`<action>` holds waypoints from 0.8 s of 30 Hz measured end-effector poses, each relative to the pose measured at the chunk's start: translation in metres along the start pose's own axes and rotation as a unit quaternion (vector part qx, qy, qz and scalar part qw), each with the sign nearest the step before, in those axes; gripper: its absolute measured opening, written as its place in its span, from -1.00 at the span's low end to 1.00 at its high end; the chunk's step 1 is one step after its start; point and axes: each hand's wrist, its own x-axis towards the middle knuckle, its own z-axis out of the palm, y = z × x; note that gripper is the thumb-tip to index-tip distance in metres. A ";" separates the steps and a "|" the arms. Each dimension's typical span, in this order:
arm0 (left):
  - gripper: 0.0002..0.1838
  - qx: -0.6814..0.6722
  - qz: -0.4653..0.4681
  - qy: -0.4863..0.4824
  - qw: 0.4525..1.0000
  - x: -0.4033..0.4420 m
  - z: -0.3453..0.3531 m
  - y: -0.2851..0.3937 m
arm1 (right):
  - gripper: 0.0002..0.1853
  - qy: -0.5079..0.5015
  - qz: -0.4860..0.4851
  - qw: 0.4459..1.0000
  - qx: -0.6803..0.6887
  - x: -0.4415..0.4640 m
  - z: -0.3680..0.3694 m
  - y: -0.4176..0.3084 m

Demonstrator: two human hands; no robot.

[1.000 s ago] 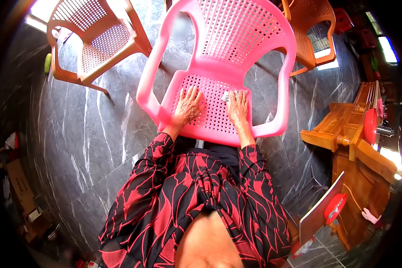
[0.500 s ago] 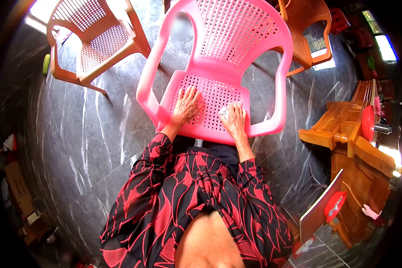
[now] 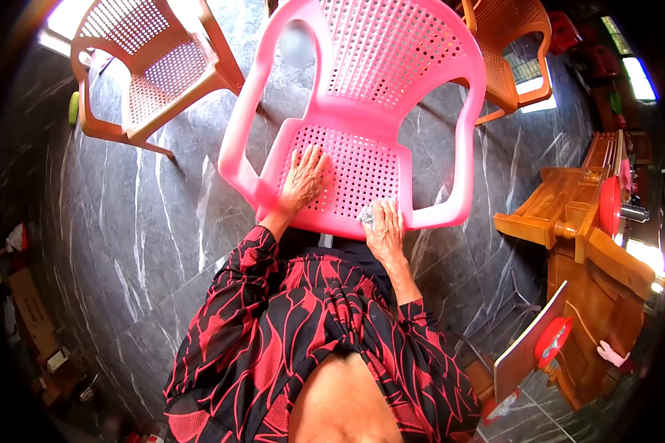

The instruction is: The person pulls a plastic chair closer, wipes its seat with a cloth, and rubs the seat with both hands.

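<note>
Pink plastic chair [image 3: 351, 117] on the veined grey floor [image 3: 174, 214], at the person's twelve o'clock, seat front facing them. Clock positions below are from the seat centre. The left hand [image 3: 303, 181], at nine o'clock, lies open, palm down on the seat, probably to steady it. The right hand [image 3: 385, 227], near five o'clock, grips a crumpled greyish wad [image 3: 366, 215] at the front edge, apparently so that it bears on the plastic; its hidden underside cannot be judged. The chair is upright and glossy, with perforated seat and backrest and looped armrests. Brown chairs stand at ten [image 3: 137, 61] and two o'clock [image 3: 499, 80].
</note>
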 end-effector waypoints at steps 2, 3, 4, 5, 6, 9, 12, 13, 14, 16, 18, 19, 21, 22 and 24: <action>-0.41 0.004 0.001 0.000 1.000 0.000 -0.001 0.001 | -0.33 0.004 -0.012 1.000 0.002 0.014 0.002 0.001; -0.40 0.009 0.003 -0.003 1.000 0.000 0.000 0.001 | -0.33 0.015 -0.022 1.000 -0.009 0.020 0.009 0.004; -0.39 0.014 0.005 -0.006 1.000 0.000 -0.001 0.000 | -0.34 0.025 -0.032 0.999 -0.020 0.027 0.015 0.006; -0.39 0.016 0.005 -0.006 1.000 0.000 -0.001 0.001 | -0.33 0.034 -0.049 0.998 -0.017 0.034 0.018 0.010; -0.40 0.010 0.001 -0.009 1.000 0.000 -0.001 0.001 | -0.33 0.035 -0.050 0.998 -0.017 0.041 0.020 0.013; -0.41 0.004 -0.004 -0.007 1.000 0.001 0.001 0.001 | -0.34 0.057 -0.077 0.994 -0.046 0.067 0.032 0.023; -0.42 0.008 0.001 0.002 1.000 0.001 -0.001 0.002 | -0.36 0.030 -0.053 0.997 -0.049 0.092 0.038 0.028; -0.43 0.008 0.000 0.006 1.000 0.001 0.001 0.002 | -0.36 0.012 -0.045 0.999 -0.028 0.101 0.035 0.029; -0.43 0.008 -0.001 0.010 1.000 0.001 0.000 0.003 | -0.36 0.013 -0.047 0.998 -0.028 0.108 0.035 0.029; -0.45 0.016 -0.002 0.014 1.000 0.001 0.000 0.003 | -0.37 0.064 -0.065 0.994 -0.066 0.119 0.036 0.031; -0.45 0.019 0.001 0.014 1.000 0.002 0.000 0.002 | -0.36 0.057 -0.058 0.994 -0.080 0.131 0.036 0.035; -0.45 0.014 0.001 0.018 1.000 0.002 -0.001 0.003 | -0.37 0.046 -0.055 0.994 -0.076 0.138 0.037 0.038; -0.45 0.010 -0.005 0.013 1.000 0.003 -0.003 0.003 | -0.40 0.024 -0.049 0.996 -0.069 0.145 0.038 0.043; -0.45 0.005 -0.010 0.006 1.000 0.003 -0.003 0.004 | -0.40 0.024 -0.048 0.996 -0.070 0.144 0.036 0.039; -0.44 0.010 -0.006 0.008 1.000 0.002 -0.001 0.004 | -0.45 0.048 -0.048 0.996 -0.056 0.142 0.031 0.034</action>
